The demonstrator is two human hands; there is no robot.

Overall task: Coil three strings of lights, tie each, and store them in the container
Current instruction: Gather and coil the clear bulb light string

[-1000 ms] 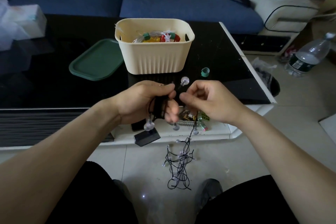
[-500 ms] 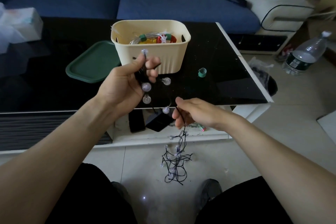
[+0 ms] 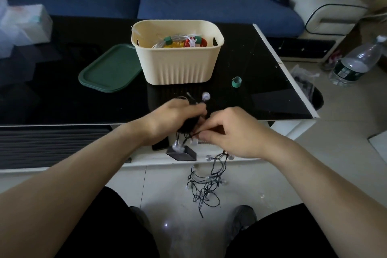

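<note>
Coiling is under way: left hand grips the wound black string; right hand fingers pinch its wire; next, likely another loop.

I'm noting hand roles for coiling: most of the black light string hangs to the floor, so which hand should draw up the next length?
Probably the right hand: it pinches the black light string just above the slack, while the left hand grips the coil.

My one feed: head-worn wide-angle, facing forward and down, close over both hands, black table ahead, sofa beyond.
</note>
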